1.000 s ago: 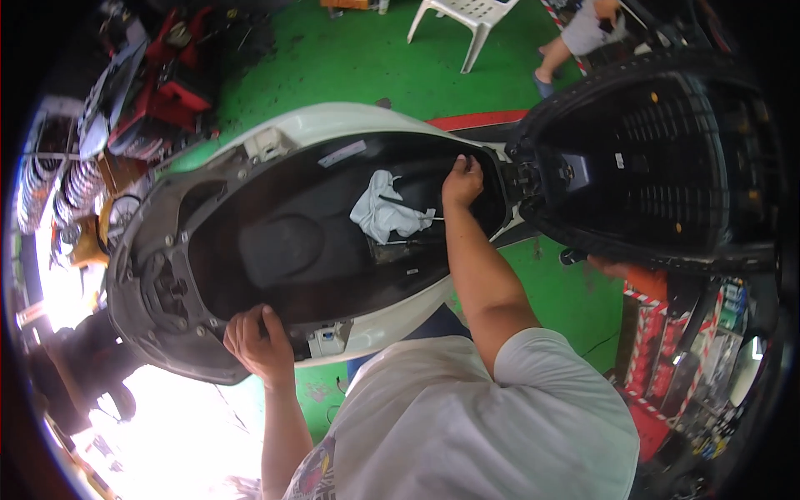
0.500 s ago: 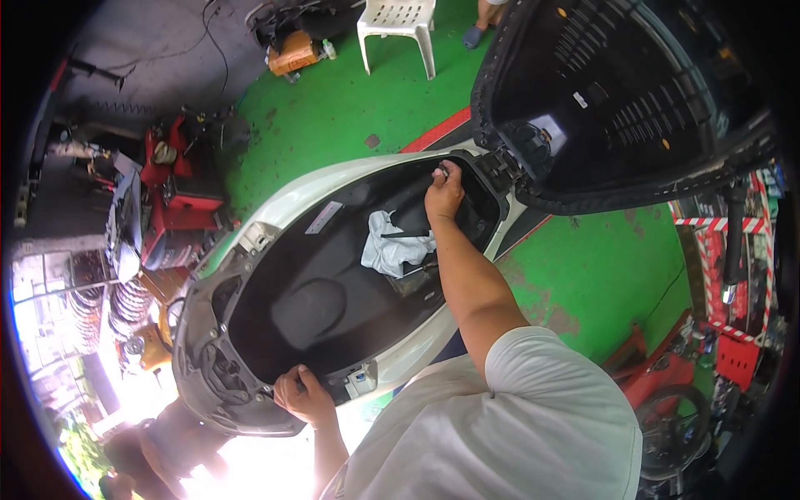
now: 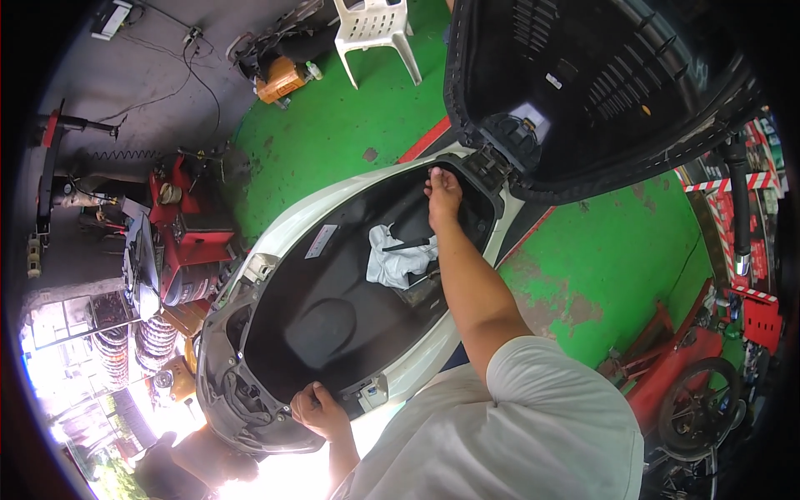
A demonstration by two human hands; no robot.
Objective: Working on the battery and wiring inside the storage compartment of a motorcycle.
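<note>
A white scooter body (image 3: 282, 225) holds a black underseat storage bin (image 3: 321, 321), with its seat (image 3: 583, 83) raised on a hinge at the far right end. My right hand (image 3: 442, 196) is inside the far right end of the bin by the hinge, fingers closed on something I cannot make out. My left hand (image 3: 317, 410) has curled fingers gripping the bin's near left rim. A crumpled white cloth (image 3: 392, 254) lies in the bin with a dark rod across it, just left of my right forearm.
A white plastic chair (image 3: 375, 37), a cardboard box (image 3: 279, 77) and a red metal machine (image 3: 200, 237) stand beyond the scooter. Coiled springs (image 3: 154, 342) hang at left. A red motorbike (image 3: 654, 379) and red-and-white striped racks (image 3: 725, 183) are at right on the green floor (image 3: 308, 133).
The view has swung, so the scooter appears more diagonal and lower left, with more wall showing. Both hands stay at the bin's ends; the person beyond the seat is now mostly hidden.
</note>
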